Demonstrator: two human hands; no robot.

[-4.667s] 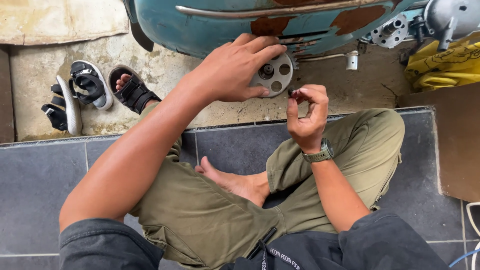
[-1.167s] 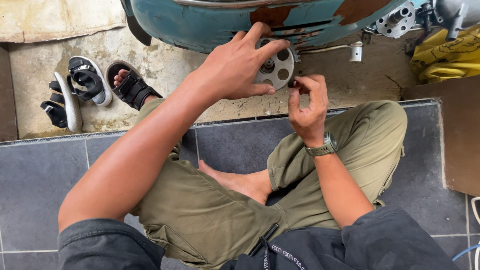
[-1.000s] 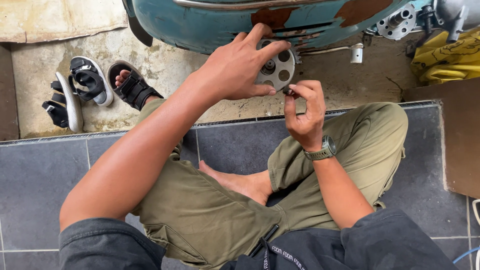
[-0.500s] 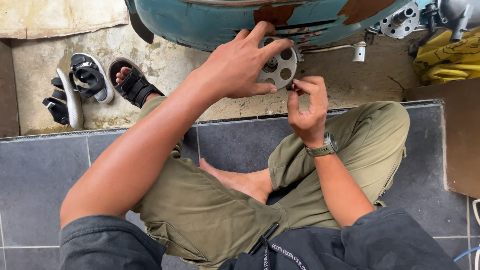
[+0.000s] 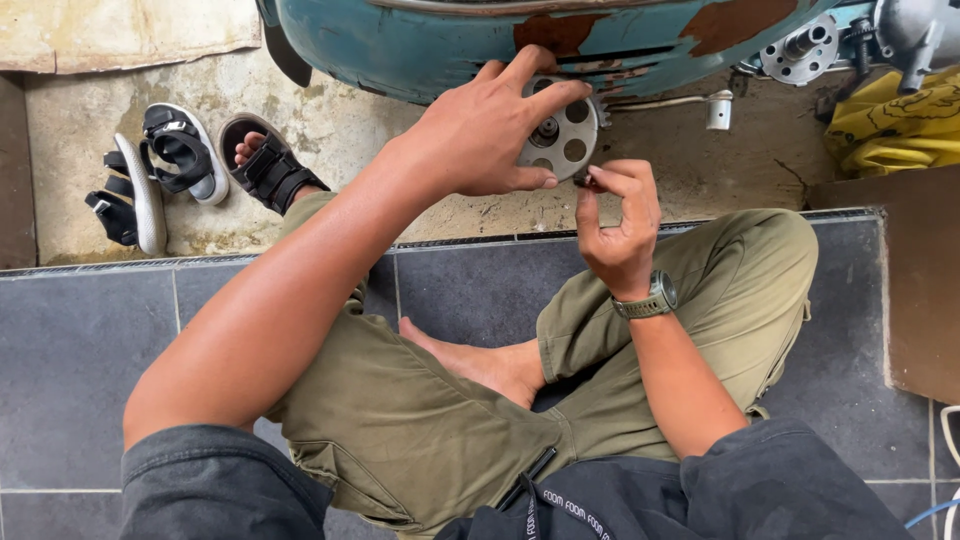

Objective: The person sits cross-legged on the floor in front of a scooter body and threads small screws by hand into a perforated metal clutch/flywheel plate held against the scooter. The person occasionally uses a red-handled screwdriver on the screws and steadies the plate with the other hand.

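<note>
The person sat cross-legged on the dark grey tiled floor [image 5: 90, 350] in olive trousers [image 5: 420, 420], one bare foot [image 5: 480, 362] tucked under the other leg. The left hand [image 5: 485, 130] reached forward and held a round grey metal disc [image 5: 562, 140] with a ring of holes, which sat against the underside of the rusted teal vehicle body [image 5: 450, 40]; the thumb lay along the disc's lower edge and the fingers spread over its top, so this grip was clenched on the disc's rim. The right hand [image 5: 618, 225], with a green wristwatch [image 5: 650, 298] on its wrist, was raised just beside the disc's lower right edge, its thumb and forefinger pinched on a small dark part [image 5: 583, 181]; it was too small to tell whether it was a bolt or a tool bit. To the left, on the rough concrete ground [image 5: 340, 130], a sandalled foot [image 5: 265, 165] rested near a pair of black-and-white sandals [image 5: 150, 180]. To the right of the disc stood a short silver metal fitting [image 5: 718, 108], with a yellow cloth [image 5: 890, 120] farther right and a brown board [image 5: 920, 280] beside the knee.
</note>
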